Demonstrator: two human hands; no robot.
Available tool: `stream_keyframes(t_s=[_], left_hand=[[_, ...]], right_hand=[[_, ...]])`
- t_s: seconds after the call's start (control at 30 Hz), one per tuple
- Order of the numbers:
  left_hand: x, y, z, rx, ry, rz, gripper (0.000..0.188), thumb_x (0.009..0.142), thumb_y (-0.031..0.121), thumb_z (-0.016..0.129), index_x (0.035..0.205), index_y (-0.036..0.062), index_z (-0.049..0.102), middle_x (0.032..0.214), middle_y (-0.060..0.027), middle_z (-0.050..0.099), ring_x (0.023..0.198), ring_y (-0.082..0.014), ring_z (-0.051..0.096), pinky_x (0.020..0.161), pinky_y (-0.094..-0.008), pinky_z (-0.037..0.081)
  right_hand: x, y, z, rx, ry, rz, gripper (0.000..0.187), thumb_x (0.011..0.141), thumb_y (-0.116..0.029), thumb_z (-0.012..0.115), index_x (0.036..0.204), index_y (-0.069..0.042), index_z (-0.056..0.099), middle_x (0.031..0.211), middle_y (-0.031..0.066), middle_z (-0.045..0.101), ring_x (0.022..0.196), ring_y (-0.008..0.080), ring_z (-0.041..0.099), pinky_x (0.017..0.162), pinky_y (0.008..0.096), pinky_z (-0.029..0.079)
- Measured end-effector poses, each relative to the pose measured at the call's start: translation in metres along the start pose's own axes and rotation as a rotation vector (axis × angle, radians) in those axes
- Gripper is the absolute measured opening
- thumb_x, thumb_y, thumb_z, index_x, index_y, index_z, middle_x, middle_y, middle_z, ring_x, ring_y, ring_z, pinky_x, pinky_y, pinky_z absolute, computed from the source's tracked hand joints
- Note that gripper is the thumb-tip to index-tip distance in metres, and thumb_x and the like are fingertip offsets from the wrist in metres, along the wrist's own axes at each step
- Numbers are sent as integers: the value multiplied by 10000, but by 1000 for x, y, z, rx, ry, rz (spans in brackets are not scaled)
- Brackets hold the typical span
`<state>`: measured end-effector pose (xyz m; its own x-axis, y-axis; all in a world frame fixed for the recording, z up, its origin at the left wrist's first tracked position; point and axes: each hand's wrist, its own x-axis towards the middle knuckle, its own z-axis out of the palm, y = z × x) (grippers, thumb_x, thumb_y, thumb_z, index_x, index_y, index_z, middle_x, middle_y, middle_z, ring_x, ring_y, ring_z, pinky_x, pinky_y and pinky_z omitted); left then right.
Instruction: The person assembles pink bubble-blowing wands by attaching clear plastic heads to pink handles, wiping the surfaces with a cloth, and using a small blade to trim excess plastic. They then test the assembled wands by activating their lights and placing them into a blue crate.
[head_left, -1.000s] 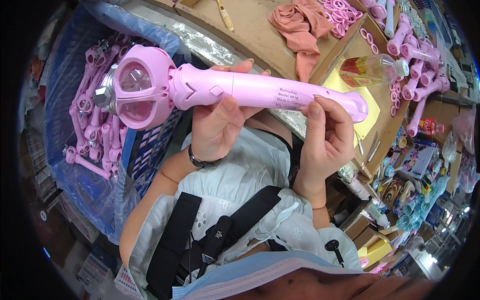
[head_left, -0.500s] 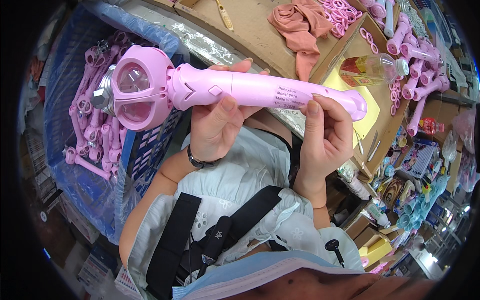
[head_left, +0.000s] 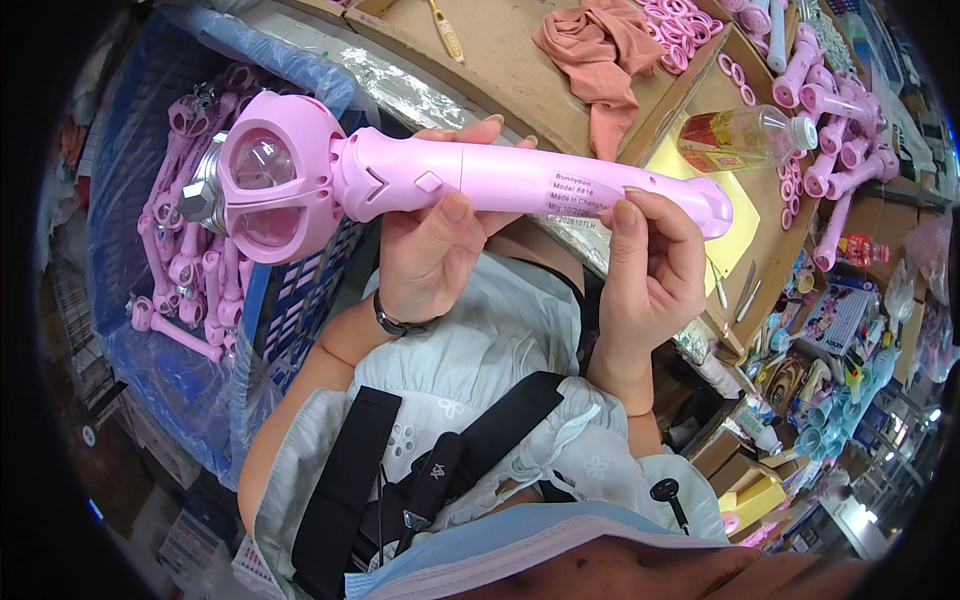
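A pink plastic wand point(head_left: 500, 175) lies level across the view, its rounded head with clear windows and a silver faceted tip to the left. My left hand point(head_left: 428, 262) is closed round the middle of the handle from below, thumb in front and fingertips showing behind it. On the handle sits a clear label point(head_left: 575, 208) with dark print, its lower edge hanging past the handle. The thumb and forefinger of my right hand point(head_left: 655, 255) pinch at the label's right end, close against the handle.
At left stands a blue basket point(head_left: 265, 330) lined with plastic, holding several pink wands point(head_left: 210, 270). Beyond my hands, cardboard trays hold an orange cloth point(head_left: 600, 60), pink rings point(head_left: 685, 35), a bottle point(head_left: 740, 138) on yellow paper and pink handles point(head_left: 840, 120).
The wand's head has tilted and shifted very slightly to the left. Both hands keep the same grip, and the label looks unchanged.
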<state>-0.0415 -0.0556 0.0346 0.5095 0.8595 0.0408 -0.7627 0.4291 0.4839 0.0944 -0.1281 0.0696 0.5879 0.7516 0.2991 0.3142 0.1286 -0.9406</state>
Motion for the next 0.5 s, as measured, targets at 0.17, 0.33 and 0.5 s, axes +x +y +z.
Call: stream_keyframes(t_s=[0.17, 0.33, 0.5], left_hand=[[0, 0, -2, 13, -16, 4, 416, 911, 121, 549, 1276, 153, 350, 1372, -88, 401, 1296, -362, 350, 1050, -558, 319], [0, 0, -2, 11, -19, 6, 419, 913, 119, 544, 1282, 154, 348, 1373, -90, 399, 1295, -364, 351, 1049, -560, 317], [0, -1, -2, 4, -13, 2, 415, 913, 112, 543, 1279, 153, 351, 1372, -90, 399, 1297, -364, 348, 1051, -559, 314]], right_hand=[[0, 1, 0, -18, -5, -10, 156, 875, -15, 599, 1011, 55, 568, 890, 101, 628, 782, 121, 617, 718, 215, 495], [0, 1, -1, -20, -6, -6, 157, 877, -19, 598, 1012, 54, 567, 877, 98, 630, 779, 122, 617, 722, 215, 493], [-1, 1, 0, -18, -3, 4, 159, 878, -20, 597, 1013, 57, 565, 871, 98, 631, 778, 122, 618, 725, 216, 493]])
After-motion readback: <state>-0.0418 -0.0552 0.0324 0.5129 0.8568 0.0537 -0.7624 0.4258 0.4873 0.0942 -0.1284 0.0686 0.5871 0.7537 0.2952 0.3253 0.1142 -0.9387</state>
